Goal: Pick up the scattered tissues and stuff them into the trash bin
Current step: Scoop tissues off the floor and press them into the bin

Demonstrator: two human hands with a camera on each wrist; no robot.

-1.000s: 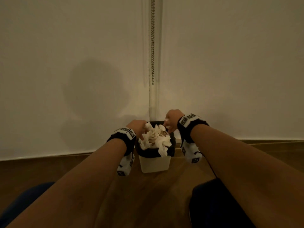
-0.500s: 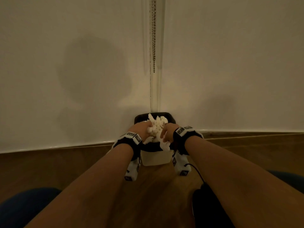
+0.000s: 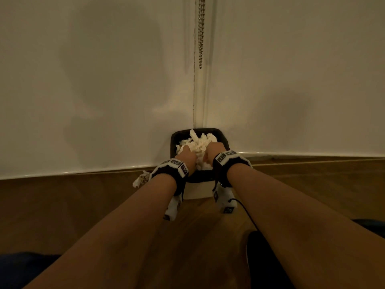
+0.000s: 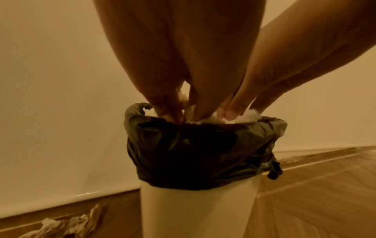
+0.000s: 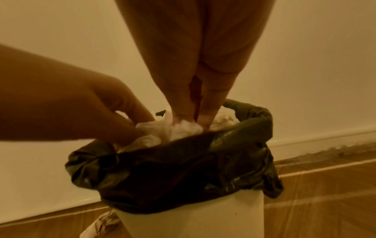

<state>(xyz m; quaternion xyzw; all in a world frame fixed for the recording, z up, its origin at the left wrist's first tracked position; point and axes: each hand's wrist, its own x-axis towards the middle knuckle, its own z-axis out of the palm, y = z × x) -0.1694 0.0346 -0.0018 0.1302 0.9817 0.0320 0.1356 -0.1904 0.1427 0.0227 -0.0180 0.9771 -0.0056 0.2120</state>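
Observation:
A white trash bin (image 3: 196,191) with a black liner (image 4: 203,153) stands on the floor against the wall. Crumpled white tissues (image 3: 200,142) fill it to the rim. My left hand (image 3: 186,155) and right hand (image 3: 212,152) are side by side on top of the pile, pressing down into it. In the left wrist view my left hand (image 4: 183,116) points straight down into the tissues. In the right wrist view my right hand (image 5: 191,120) does the same, with the left hand (image 5: 130,128) beside it. One loose tissue (image 3: 141,179) lies on the floor left of the bin.
The white wall (image 3: 104,90) stands right behind the bin, and a bead chain (image 3: 201,38) hangs above it. Wooden floor (image 3: 83,205) spreads to both sides. A black cable (image 3: 248,213) runs from my right wrist. Dark clothing (image 3: 266,263) shows at the bottom.
Both hands have moved from the bin's sides onto the tissue pile and pushed it down; the pile sits lower. A crumpled tissue now shows on the floor left of the bin.

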